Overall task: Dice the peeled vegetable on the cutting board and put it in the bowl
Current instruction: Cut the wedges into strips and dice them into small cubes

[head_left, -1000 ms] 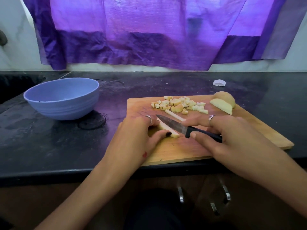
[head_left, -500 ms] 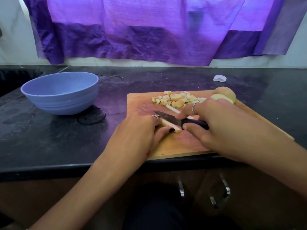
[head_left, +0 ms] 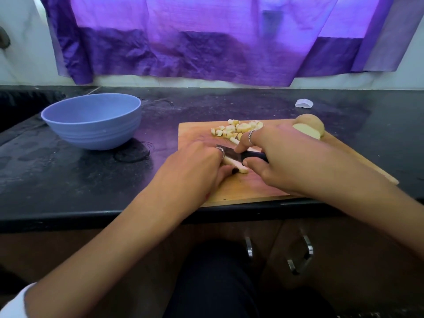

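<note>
Holding pale peeled veg strip (head_left: 236,165) w/ curled left hand (head_left: 195,166) on wooden cutting board (head_left: 252,189), right hand (head_left: 282,157) gripping black-handled knife (head_left: 241,154) across it.

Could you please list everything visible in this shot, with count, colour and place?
cutting board: one, wooden, right on countertop
diced pieces: a pile, pale yellow, board's far edge
vegetable strips: pale, mid-board, count unclear
uncut vegetable chunks: pale yellow, board's far right, count unclear
knife: one, dark handle, over the strips
bowl: one, blue, left of board
countertop: one, black
curtain: purple, behind
white scrap: one, far right counter
left hand: holds the strips
right hand: grips the knife
</note>
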